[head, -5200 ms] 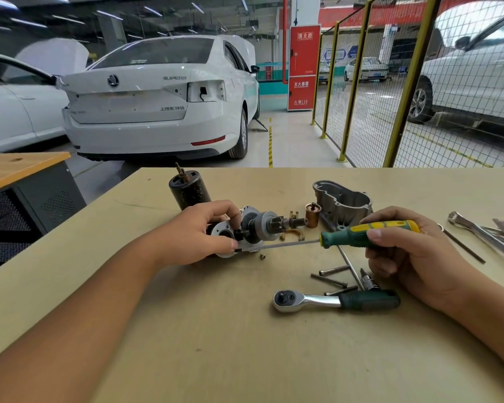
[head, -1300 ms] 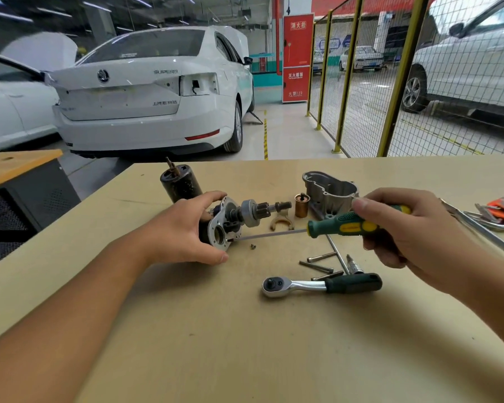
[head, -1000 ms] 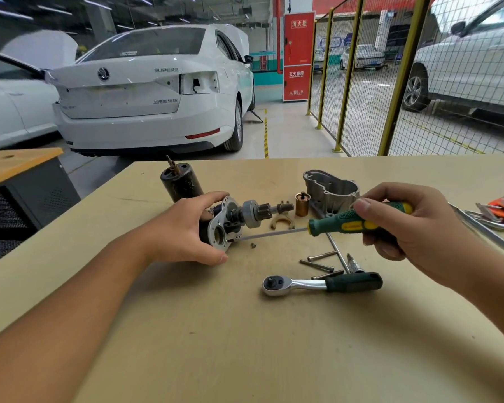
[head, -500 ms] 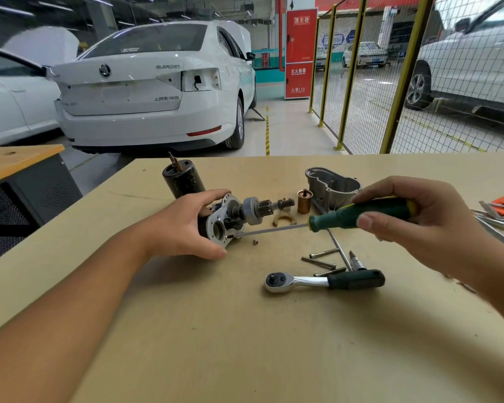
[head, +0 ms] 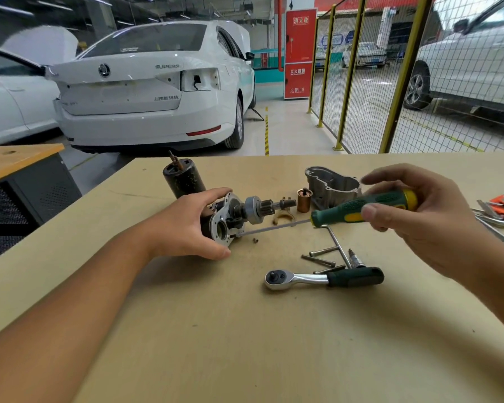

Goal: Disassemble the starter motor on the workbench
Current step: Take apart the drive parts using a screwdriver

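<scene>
Hands: left (head: 186, 225) grips starter motor (head: 230, 216) steady on counter (head: 216, 330); right (head: 413, 216) pinches screwdriver (head: 361, 209), tip at flange to back out a screw

A car repair workshop; a white saloon (head: 146, 88) with its tail lamp out, yellow mesh fencing (head: 361, 82), a ratchet (head: 323, 278) on the worktop (head: 245, 344).

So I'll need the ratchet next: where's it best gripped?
Take the ratchet by its dark green handle, coming from above on the near side. It lies flat, head pointing left, and loose bolts crowd its far side.
</scene>
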Demonstrator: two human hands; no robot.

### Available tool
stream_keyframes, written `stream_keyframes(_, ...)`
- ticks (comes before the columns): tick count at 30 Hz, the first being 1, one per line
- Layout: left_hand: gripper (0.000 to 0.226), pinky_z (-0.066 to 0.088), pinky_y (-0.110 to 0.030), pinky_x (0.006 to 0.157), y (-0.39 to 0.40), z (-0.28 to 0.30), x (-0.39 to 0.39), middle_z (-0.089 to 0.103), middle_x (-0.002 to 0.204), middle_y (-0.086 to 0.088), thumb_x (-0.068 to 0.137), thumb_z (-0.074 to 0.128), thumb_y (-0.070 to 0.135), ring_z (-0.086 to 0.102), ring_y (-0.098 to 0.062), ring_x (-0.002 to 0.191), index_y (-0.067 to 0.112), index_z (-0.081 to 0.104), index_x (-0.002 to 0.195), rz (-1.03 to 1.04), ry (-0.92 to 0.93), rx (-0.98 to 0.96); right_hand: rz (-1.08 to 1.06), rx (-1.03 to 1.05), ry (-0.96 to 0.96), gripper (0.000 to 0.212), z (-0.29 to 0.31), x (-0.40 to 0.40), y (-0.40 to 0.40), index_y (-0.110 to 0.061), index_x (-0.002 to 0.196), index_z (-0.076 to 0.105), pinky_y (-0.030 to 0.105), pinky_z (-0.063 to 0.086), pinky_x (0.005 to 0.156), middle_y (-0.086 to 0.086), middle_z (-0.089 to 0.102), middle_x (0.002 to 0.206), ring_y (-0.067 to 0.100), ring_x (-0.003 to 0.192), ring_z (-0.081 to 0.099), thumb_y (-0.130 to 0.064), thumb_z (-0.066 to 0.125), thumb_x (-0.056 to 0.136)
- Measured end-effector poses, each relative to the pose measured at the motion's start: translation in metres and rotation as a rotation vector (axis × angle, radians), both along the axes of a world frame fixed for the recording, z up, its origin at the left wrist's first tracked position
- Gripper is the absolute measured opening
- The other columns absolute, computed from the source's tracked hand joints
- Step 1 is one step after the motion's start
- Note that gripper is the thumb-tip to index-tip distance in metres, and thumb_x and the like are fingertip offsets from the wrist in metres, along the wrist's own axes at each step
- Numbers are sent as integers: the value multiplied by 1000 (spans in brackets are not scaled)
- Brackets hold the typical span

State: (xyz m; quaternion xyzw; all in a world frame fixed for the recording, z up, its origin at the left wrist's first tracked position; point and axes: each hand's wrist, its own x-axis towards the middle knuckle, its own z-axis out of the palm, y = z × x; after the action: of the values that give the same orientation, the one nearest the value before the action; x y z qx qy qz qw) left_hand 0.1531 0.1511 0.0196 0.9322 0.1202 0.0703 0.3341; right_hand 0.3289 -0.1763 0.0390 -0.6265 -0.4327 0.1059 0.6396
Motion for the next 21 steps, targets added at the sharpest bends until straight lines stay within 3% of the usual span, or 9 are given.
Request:
stream_keyframes(3, 124, 50, -42, 110, -2, 0, -1, 59, 142, 12, 49, 92, 49, 59, -12, 129, 41, 32, 157, 10, 3, 7, 80, -23, 86, 37, -1, 0, 0, -20, 99, 75, 30, 60, 68, 11, 72, 97, 26, 80, 69, -21, 83, 63)
stream_keyframes(6, 125, 49, -42, 111, -3, 0, -1, 58, 143, 12, 49, 92, 48, 59, -12, 129, 41, 31, 158, 10, 2, 9, 13, -132, 33, 30, -1, -3, 2, -22, 99, 74, 34, 55, 51, 14, 71, 86, 33, 60, 63, -45, 68, 81)
stream_keyframes(8, 126, 49, -42, 111, -5, 1, -1, 57, 144, 12, 49, 92, 49, 58, -11, 130, 41, 30, 158, 12, 2, 14, -48, -150, 20, 33, -2, 0, 3, -25, 97, 74, 32, 50, 45, 16, 70, 78, 34, 53, 56, -51, 64, 82)
stream_keyframes(13, 126, 50, -41, 110, -8, 2, -1, 56, 145, 12, 49, 90, 51, 59, -10, 128, 42, 29, 159, 11, 0, 33, 18, -22, 43, 37, -3, 6, -1, -20, 99, 74, 33, 57, 61, 12, 69, 91, 30, 69, 62, -24, 84, 63)
stream_keyframes(16, 125, 50, -42, 110, -7, 1, -1, 56, 144, 12, 49, 90, 51, 59, -10, 128, 44, 29, 158, 9, -1, 35, 34, -49, 70, 36, -5, 6, -1, -20, 98, 75, 33, 60, 67, 10, 71, 100, 30, 79, 68, -26, 84, 64)
stream_keyframes(19, 125, 49, -41, 110, -7, 1, -1, 56, 145, 13, 49, 91, 51, 59, -8, 128, 46, 28, 157, -1, 1, 50, 1, -153, 37, 32, -8, 4, 3, -24, 101, 75, 32, 53, 51, 15, 72, 86, 34, 57, 63, -51, 71, 85)
stream_keyframes(21, 125, 50, -41, 110, -7, 1, -1, 57, 144, 13, 49, 90, 52, 59, -7, 127, 46, 28, 157, 5, -5, 58, -57, -173, 10, 33, -9, 7, 4, -26, 99, 75, 32, 47, 46, 16, 70, 77, 31, 50, 55, -54, 65, 86)
